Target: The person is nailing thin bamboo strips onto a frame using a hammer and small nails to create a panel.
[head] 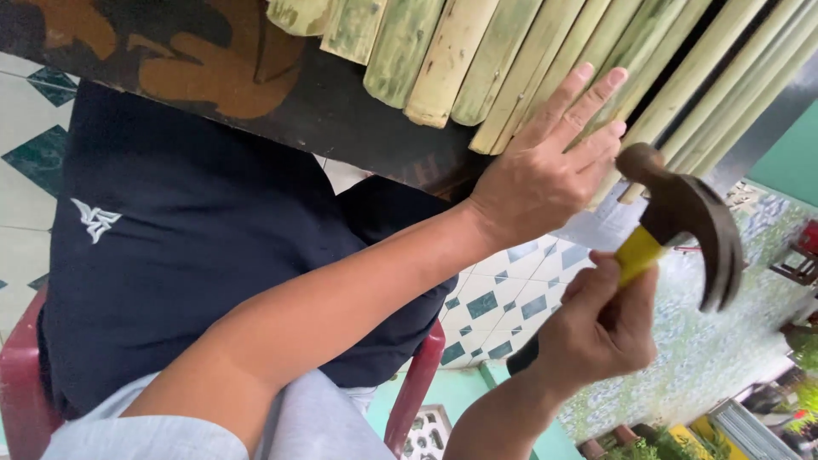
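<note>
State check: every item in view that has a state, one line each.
left hand: open, fingers flat on the bamboo strips
right hand: closed around the hammer's yellow handle
hammer: gripped, raised off the strips, claw head pointing away from the hand
bamboo strips: lying side by side, pressed under the left hand
red chair: occupied by the person's legs

bamboo slats (477, 60) ahead, open room below

Left hand (537, 175) flat, fingers extended, forearm outstretched; right hand (596, 328) fisted, grip closed, wrist bent.
</note>
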